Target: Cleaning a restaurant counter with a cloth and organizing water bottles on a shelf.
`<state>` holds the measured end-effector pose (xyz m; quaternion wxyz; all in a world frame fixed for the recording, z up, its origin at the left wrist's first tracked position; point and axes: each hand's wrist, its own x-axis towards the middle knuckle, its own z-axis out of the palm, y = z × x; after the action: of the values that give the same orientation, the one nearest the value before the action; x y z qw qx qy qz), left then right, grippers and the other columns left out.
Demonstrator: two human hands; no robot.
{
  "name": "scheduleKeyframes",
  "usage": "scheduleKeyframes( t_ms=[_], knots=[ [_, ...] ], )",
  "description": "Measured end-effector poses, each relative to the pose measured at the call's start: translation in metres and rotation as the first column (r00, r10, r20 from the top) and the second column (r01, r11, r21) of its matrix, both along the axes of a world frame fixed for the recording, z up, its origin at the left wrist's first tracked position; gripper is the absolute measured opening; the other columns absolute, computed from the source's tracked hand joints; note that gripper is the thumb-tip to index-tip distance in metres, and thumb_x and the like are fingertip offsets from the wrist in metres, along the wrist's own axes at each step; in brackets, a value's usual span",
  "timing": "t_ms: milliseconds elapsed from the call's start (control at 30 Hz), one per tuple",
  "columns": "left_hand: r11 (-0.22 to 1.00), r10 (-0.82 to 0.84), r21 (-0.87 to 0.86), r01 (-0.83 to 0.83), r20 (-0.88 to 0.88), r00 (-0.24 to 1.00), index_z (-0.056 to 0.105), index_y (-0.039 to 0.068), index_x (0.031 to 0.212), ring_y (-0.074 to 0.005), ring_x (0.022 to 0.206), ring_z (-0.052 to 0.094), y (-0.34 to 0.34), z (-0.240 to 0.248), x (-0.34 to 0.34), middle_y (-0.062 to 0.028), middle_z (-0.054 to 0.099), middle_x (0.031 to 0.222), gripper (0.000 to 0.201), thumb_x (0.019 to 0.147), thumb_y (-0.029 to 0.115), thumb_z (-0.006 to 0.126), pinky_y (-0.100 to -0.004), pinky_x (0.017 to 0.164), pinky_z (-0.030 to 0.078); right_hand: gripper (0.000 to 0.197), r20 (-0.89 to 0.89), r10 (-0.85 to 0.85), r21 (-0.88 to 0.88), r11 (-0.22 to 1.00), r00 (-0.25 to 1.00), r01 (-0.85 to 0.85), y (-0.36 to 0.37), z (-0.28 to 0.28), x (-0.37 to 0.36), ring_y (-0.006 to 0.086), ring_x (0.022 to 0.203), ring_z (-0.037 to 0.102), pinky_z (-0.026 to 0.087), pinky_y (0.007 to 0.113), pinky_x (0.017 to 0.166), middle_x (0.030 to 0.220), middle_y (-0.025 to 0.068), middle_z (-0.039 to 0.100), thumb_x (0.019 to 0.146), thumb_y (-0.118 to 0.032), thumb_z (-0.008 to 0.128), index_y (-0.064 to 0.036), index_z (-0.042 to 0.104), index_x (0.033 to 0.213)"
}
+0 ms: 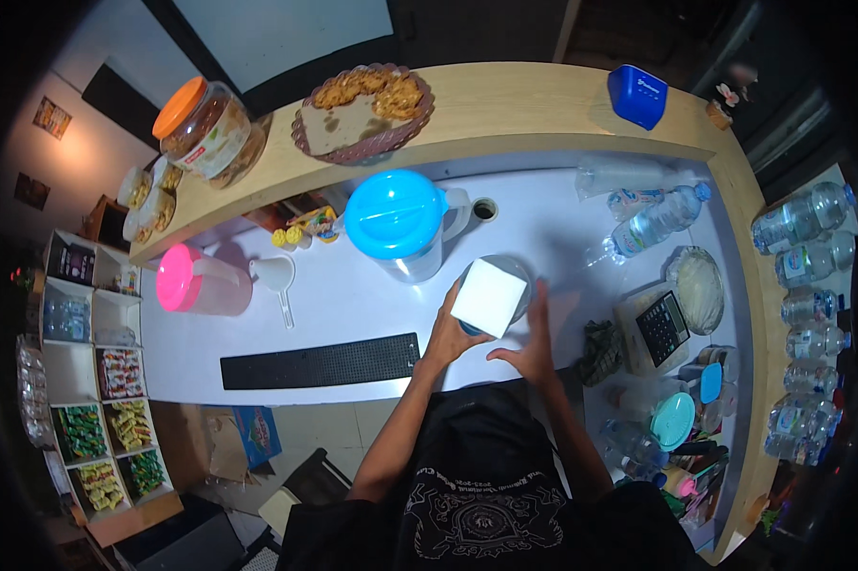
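My left hand (445, 328) is closed around the left side of a white square-topped object (489, 297); I cannot tell if it is a box or a folded stack. Something round and clear (517, 270) shows behind its far right corner, and a bit of dark blue shows beneath its near edge. My right hand (532, 347) is just right of it, fingers and thumb apart, holding nothing. Beyond the white object stands a clear pitcher (416, 264) with a blue lid, its handle toward the right.
Left on the counter are a pink-lidded pitcher (206, 284), a white funnel (277, 274) and a black bar mat (320, 362). To the right lie plastic bottles (653, 224), a calculator (659, 328) and lidded tubs (673, 422). Fried food sits on a tray (380, 146) along the raised ledge.
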<state>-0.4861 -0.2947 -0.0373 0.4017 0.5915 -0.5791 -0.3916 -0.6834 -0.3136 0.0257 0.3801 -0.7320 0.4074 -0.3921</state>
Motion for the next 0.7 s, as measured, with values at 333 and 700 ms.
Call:
scheduleKeyframes(
  t_ms=[333, 700],
  knots=[
    [0.996, 0.085, 0.035, -0.083, -0.044, 0.995, 0.059, -0.004, 0.129, -0.032, 0.116, 0.065, -0.012, 0.028, -0.013, -0.0195, 0.067, 0.125, 0.087, 0.057, 0.026, 0.098, -0.041, 0.099, 0.051, 0.126, -0.116, -0.044, 0.207, 0.976, 0.992, 0.068, -0.02, -0.083, 0.008, 0.0456, 0.136, 0.044, 0.04, 0.048, 0.111, 0.147, 0.0295, 0.043, 0.06, -0.009, 0.094, -0.001, 0.015, 0.157],
    [0.985, 0.089, -0.141, -0.097, -0.062, 0.994, 0.049, -0.004, 0.135, -0.0338, 0.122, 0.062, -0.105, 0.024, -0.03, -0.021, 0.064, 0.128, 0.1, 0.055, 0.031, 0.099, -0.0416, 0.102, 0.05, 0.11, -0.139, -0.084, 0.184, 0.977, 0.987, 0.109, -0.115, -0.062, -0.009, 0.0464, 0.134, 0.048, 0.044, 0.048, 0.108, 0.144, 0.0303, 0.047, 0.068, -0.007, 0.087, -0.0017, 0.022, 0.156]
  ],
)
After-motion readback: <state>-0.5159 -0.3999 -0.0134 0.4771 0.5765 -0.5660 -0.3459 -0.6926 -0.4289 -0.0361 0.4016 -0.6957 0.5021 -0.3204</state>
